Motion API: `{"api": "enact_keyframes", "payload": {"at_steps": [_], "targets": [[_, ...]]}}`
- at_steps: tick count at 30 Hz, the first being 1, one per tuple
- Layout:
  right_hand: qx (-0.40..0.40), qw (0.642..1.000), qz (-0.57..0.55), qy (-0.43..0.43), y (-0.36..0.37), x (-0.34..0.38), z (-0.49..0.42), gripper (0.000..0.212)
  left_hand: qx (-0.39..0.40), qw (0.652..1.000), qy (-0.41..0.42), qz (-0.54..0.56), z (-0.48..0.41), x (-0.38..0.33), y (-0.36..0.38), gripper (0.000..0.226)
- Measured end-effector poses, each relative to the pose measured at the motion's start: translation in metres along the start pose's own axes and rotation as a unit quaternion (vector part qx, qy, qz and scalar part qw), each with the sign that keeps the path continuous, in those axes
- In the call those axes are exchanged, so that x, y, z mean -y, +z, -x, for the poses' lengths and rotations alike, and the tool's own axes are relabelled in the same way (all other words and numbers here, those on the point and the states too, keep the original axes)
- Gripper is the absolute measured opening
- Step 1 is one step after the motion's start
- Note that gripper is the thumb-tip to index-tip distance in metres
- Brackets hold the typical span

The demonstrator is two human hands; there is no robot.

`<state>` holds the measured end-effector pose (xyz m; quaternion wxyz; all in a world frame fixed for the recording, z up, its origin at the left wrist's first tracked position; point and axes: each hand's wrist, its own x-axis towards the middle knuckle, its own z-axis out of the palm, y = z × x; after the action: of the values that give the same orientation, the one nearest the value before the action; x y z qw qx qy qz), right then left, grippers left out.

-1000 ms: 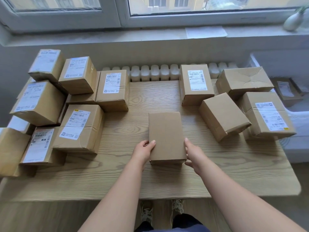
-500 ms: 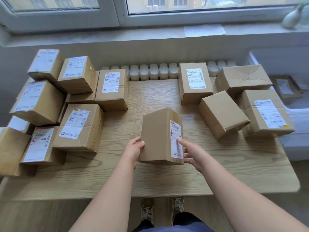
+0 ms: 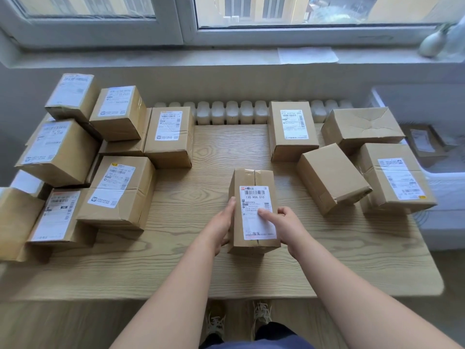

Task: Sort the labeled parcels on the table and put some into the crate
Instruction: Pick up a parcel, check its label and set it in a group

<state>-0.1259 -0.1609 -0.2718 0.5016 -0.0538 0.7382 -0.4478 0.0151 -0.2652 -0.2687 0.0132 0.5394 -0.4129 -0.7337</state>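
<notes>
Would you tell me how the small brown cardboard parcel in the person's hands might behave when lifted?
Probably stiff: the small brown cardboard parcel keeps flat faces under the thumb of the right hand. Boxy, it should not roll. Its glossy tape may feel slippery.

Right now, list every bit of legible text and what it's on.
"130 H06 010": label on the centre parcel.
"淘宝": bottom edge of the same label, faint.
Smaller print on that label: too small to read.
Other parcels' labels: blurred, unreadable.
</notes>
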Motion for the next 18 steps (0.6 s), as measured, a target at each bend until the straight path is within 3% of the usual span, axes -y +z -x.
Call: {"api": "enact_keyframes", "payload": {"at_steps": [3,10,18], "targets": [[0.022,1.000,-0.004,0.017,0.003,-0.002,0.001,0.060,0.013,1.000,0.016,-0.015,-0.002,0.003,-0.009,0.042],[0.055,0.997,0.030,0.035,0.005,0.005,0.001,0.060,-0.031,0.999,0.001,0.010,-0.005,0.010,-0.022,0.052],[0.078,0.996,0.026,-0.032,0.018,0.051,-0.007,0.055,-0.087,0.993,0.075,0.020,0.001,-0.034,-0.025,0.048]]}}
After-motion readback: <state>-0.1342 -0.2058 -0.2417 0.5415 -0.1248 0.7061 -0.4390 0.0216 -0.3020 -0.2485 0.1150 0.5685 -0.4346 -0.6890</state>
